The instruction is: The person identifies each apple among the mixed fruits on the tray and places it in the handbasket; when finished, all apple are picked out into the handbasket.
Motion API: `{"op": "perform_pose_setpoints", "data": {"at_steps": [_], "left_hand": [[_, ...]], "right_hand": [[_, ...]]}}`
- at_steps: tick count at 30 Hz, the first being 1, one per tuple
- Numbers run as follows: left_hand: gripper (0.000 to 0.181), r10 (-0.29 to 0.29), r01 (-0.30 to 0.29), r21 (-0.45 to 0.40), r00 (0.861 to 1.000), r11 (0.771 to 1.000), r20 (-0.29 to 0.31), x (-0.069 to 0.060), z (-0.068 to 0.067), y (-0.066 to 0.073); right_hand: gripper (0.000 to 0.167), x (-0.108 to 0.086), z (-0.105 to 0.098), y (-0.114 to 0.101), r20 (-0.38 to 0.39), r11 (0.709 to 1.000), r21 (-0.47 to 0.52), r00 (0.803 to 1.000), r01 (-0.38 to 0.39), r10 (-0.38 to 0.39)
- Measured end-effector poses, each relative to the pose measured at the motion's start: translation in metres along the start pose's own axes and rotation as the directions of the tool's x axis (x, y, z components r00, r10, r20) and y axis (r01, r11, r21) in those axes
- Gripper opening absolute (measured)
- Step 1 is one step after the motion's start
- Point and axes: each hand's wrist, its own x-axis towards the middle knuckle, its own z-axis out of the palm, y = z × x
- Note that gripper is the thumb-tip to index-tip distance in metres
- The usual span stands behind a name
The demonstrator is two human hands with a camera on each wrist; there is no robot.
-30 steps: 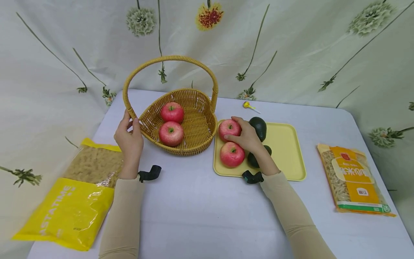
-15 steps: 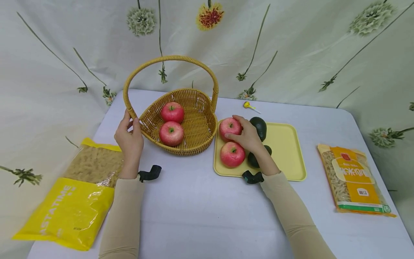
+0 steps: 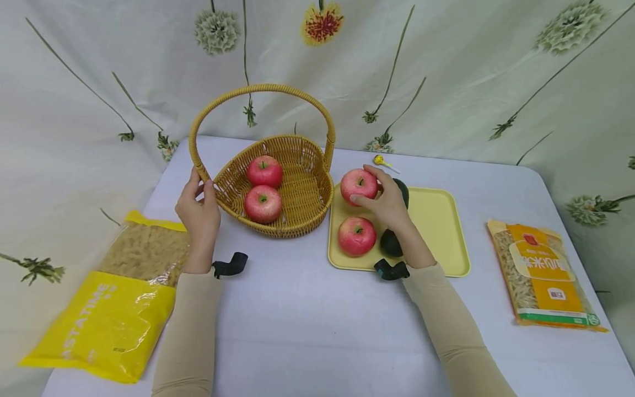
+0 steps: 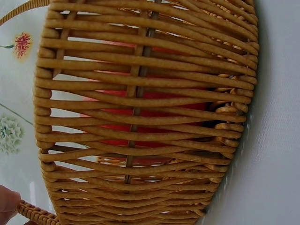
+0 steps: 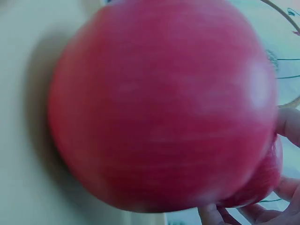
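Observation:
In the head view the right hand [image 3: 389, 203] grips a red apple [image 3: 359, 186] above the back left of the yellow tray [image 3: 439, 231]. A second apple [image 3: 356, 236] lies on the tray, large in the right wrist view [image 5: 159, 108]. Two dark avocados [image 3: 391, 243] are partly hidden by the right hand and wrist. The left hand [image 3: 199, 220] pinches the left foot of the handle of the wicker basket [image 3: 302, 193]. Two apples [image 3: 263, 204] sit in the basket's left part; in the left wrist view red shows through its weave [image 4: 136, 108].
A yellow pasta bag [image 3: 109, 309] lies at the left edge, close to the left forearm. An orange pasta packet [image 3: 545, 275] is at the right. Behind the tray lies a yellow lollipop [image 3: 379, 160]. A flowered cloth [image 3: 446, 82] hangs behind the table.
The right hand has raised the back apple off the tray, moving it slightly back and to the right. The left hand and basket have stayed in place.

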Motion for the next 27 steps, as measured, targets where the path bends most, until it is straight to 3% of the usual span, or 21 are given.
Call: {"op": "perform_pose_setpoints", "data": {"at_steps": [6, 16, 27], "left_hand": [[0.042, -0.002, 0.002, 0.002, 1.000, 1.000, 0.000, 0.000, 0.000, 0.000], [0.042, -0.007, 0.007, 0.015, 1.000, 1.000, -0.005, 0.000, 0.001, 0.000], [0.042, -0.003, 0.003, 0.017, 1.000, 1.000, -0.004, 0.000, 0.000, 0.000]], "right_hand": [[0.072, -0.004, -0.009, -0.010, -0.046, 0.997, 0.073, 0.999, 0.009, -0.006], [0.069, -0.012, -0.022, -0.027, -0.101, 0.996, 0.071, 0.994, 0.050, -0.042], [0.070, -0.028, -0.009, -0.055, -0.084, 0.987, 0.110, 0.991, 0.114, -0.105]]}}
